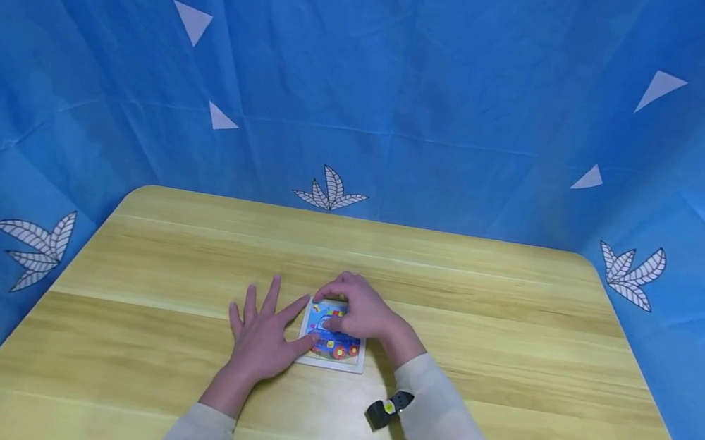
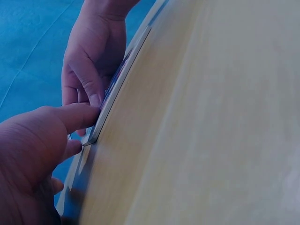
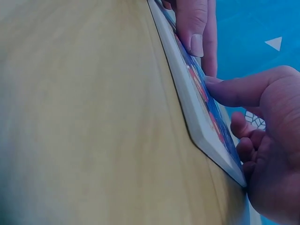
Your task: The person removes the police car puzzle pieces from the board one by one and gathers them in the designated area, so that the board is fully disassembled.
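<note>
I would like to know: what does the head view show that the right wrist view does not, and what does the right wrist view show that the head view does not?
Only the head view: the pale sleeves, the black wrist devices and the table's rounded far corners.

Only the right wrist view: the left hand's thumbnail clearly, and the right hand's curled fingers from the palm side.

Both: the two hands, the picture board, the wooden table and the blue curtain.
</note>
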A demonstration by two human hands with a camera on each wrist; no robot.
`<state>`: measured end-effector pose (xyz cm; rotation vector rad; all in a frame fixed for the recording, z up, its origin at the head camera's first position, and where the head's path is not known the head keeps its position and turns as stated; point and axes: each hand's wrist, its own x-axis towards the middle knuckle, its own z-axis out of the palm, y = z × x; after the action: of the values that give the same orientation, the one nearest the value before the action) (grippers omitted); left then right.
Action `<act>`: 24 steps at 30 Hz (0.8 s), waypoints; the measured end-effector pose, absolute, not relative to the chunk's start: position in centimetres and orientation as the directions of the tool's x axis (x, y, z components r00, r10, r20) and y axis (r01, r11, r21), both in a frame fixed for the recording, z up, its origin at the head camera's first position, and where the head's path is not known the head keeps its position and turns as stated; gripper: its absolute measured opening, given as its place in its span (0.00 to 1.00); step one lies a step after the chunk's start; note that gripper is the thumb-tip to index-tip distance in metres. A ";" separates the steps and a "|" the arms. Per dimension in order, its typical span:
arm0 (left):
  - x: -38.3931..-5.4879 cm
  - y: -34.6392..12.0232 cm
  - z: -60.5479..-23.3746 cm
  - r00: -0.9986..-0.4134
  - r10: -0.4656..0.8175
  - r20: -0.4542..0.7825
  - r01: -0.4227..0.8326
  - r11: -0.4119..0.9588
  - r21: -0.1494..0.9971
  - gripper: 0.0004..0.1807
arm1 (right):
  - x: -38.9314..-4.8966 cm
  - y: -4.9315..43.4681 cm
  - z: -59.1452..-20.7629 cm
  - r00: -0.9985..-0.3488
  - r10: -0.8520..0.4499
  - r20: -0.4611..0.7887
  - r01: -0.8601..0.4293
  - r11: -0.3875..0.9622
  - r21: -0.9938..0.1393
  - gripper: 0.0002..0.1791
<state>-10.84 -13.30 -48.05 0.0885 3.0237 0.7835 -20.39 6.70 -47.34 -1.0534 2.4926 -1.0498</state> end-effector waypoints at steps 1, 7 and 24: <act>-10.8 -13.3 -48.0 -0.998 0.060 -0.004 0.050 0.874 0.484 0.38 | -20.4 6.7 -47.3 -0.711 -0.702 0.051 -0.528 0.484 -0.698 0.21; -10.8 -13.3 -48.1 -0.998 0.059 -0.014 0.045 0.878 0.476 0.38 | -20.3 6.6 -47.1 -0.713 -0.701 0.028 -0.521 0.502 -0.690 0.20; -10.7 -13.1 -47.8 -0.999 0.049 -0.021 0.033 0.881 0.473 0.38 | -20.4 6.6 -47.0 -0.695 -0.718 0.029 -0.543 0.499 -0.675 0.20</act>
<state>-10.74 -13.10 -47.79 0.0658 3.0153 0.7573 -20.35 6.57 -47.01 -1.0711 2.4884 -0.9851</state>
